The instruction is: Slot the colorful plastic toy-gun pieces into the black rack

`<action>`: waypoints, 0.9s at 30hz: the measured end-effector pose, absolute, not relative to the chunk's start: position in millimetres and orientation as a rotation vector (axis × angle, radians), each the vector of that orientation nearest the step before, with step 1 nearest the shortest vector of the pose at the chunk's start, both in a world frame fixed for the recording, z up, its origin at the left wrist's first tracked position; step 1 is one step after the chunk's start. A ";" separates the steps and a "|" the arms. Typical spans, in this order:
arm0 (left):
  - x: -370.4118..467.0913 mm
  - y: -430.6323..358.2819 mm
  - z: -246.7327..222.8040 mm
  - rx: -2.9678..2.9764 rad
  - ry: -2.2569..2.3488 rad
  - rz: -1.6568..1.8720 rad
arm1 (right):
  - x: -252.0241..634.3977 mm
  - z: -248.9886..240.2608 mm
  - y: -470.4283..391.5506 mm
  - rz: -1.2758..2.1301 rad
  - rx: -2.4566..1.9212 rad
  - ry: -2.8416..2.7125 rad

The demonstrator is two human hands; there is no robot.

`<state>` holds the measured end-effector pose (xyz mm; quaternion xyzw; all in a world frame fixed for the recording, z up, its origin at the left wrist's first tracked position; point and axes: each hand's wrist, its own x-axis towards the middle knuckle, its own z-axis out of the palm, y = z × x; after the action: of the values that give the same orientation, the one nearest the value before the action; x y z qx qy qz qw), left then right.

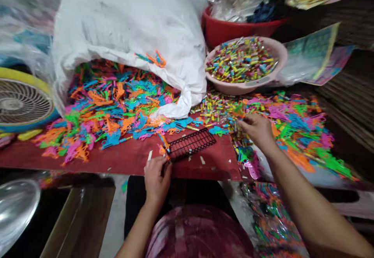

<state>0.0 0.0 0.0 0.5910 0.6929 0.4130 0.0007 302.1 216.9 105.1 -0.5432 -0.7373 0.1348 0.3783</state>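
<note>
At the table's front edge, my left hand (157,174) has its fingers pinched together on a small orange plastic toy gun (164,146); a thin stick-like piece shows beside it. Just right of those fingertips, a black wire-like rack (191,144) lies on the red table (224,160). Farther right, my right hand (258,130) is closed by the edge of a loose heap of wrapped candies (214,108). An orange and green plastic piece (241,109) shows at its fingertips; blur hides its exact shape and whether the fingers grip it.
A white sack (131,20) spills colourful plastic toys (117,102) across the back left. Behind my right hand stands a pink basin (247,85) of wrapped candies, with a red tub (233,30) beyond. More toys (304,129) lie right. A yellow-rimmed fan (23,102) stands left.
</note>
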 end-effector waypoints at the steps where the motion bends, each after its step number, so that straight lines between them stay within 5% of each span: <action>1: -1.1 0.1 -0.4 1.847 2.164 1.308 | 284.8 96.3 200.0 0.484 -1.368 -1.885; 7: -5.2 1.3 -2.4 1.806 2.116 1.362 | 191.9 56.3 105.9 1.104 -1.212 -1.846; 18: -3.4 1.6 3.8 1.675 2.108 1.295 | 139.1 42.9 77.6 0.627 -1.003 -2.062; 27: -3.5 1.5 6.2 1.684 2.116 1.245 | 136.0 44.2 81.2 0.658 -0.853 -2.258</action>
<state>-3.5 1.5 6.2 0.5637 0.7083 0.4168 0.0824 136.0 81.2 44.2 -0.3236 -0.8568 0.2498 0.3143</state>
